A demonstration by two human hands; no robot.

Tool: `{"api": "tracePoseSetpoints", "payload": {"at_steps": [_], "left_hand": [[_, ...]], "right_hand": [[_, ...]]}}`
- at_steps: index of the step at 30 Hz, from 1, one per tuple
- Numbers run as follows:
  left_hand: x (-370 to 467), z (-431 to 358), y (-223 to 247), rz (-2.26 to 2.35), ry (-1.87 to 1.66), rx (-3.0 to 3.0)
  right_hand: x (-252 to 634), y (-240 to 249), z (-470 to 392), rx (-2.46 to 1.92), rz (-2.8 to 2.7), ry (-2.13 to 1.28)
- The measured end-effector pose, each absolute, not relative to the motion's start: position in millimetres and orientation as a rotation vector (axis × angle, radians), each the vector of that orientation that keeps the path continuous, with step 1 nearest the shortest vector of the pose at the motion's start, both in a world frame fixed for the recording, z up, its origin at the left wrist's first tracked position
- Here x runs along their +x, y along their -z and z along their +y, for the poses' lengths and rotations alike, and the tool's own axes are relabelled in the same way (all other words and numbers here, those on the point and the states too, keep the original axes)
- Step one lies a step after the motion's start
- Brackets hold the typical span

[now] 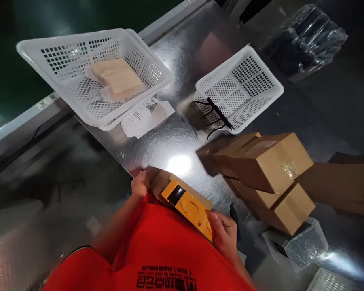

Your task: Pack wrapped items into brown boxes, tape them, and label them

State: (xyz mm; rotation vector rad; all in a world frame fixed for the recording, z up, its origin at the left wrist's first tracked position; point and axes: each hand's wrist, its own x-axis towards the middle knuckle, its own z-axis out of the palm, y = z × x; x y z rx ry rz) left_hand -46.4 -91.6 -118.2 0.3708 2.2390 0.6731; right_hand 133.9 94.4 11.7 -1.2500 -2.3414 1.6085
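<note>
A yellow box (pixel 190 208) with a black patch near its upper left end is held close against my red apron. My right hand (pixel 224 232) grips its lower right end, thumb on top. Behind the yellow box is a brown cardboard box (pixel 160 180), partly hidden by it. My left hand (pixel 140 184) is closed on the left end of the cardboard box. Both boxes are at the near edge of the metal table (pixel 151 151).
At the upper left, a white basket (pixel 75 107) holds a wrapped tan block (pixel 118 79); labelled papers (pixel 145 117) lie beside it. A second white basket (pixel 245 93) has black prongs (pixel 220 113) at its rim. Cardboard boxes (pixel 273 173) and bubble-wrapped packages (pixel 306 242) are at right.
</note>
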Motion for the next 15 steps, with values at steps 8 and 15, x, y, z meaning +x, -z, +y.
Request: {"api": "tracePoseSetpoints", "payload": {"at_steps": [8, 15], "left_hand": [[-28.4, -105.9, 119.5, 1.967, -0.729, 0.789], [-77.3, -82.5, 61.3, 1.73, -0.953, 1.074]], "right_hand": [[135.8, -8.5, 91.4, -1.17, -2.345, -1.614], [126.2, -13.2, 90.2, -1.151, -2.328, -1.622]]}}
